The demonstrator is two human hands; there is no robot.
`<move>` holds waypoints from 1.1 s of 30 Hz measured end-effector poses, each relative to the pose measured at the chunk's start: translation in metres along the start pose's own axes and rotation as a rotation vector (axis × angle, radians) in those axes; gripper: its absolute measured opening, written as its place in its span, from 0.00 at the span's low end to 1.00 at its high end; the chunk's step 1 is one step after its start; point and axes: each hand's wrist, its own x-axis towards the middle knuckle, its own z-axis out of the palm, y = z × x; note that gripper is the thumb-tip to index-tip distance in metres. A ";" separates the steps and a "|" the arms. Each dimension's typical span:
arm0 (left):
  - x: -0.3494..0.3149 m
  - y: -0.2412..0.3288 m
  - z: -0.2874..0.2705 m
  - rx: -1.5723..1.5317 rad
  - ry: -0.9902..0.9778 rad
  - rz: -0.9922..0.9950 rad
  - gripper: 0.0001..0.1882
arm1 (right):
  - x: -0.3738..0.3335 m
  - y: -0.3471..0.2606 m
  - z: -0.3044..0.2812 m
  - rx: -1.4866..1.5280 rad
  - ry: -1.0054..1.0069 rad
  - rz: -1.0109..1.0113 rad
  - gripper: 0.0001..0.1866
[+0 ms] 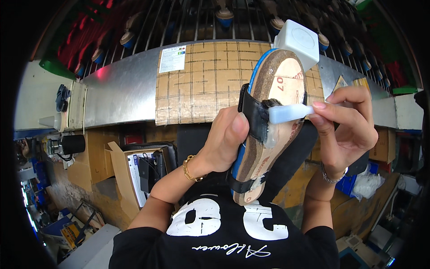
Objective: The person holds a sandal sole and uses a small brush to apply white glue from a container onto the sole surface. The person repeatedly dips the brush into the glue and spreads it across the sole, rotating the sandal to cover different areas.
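Left hand (226, 136) is wrapped round the sandal (283, 135), mid-scene by the cardboard (197, 98). Glossy, glue-like stuff (271, 136) already shows by both black straps (252, 115). Right hand (347, 121) pinches a pale applicator (289, 114) at the far strap, so that one's probably unfinished.

Metal bench (118, 94) runs beyond the grip. Cardboard (197, 92) flat on it, ahead of left hand (224, 141); label (173, 59) on its far-left corner. White container (301, 40) ahead-left of right hand (347, 127), base partly hidden.
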 end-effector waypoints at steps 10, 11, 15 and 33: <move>-0.001 0.013 0.008 -0.172 -0.048 -0.009 0.56 | -0.004 -0.002 -0.010 0.102 -0.174 0.083 0.12; -0.002 0.012 0.007 -0.190 -0.052 -0.016 0.56 | -0.003 0.000 -0.011 0.129 -0.200 0.068 0.12; -0.003 0.006 0.004 -0.232 -0.062 -0.010 0.54 | 0.007 0.008 -0.013 0.203 -0.244 0.067 0.11; 0.000 0.006 0.012 -0.315 0.186 0.022 0.47 | -0.009 -0.015 0.022 -0.105 0.075 0.053 0.14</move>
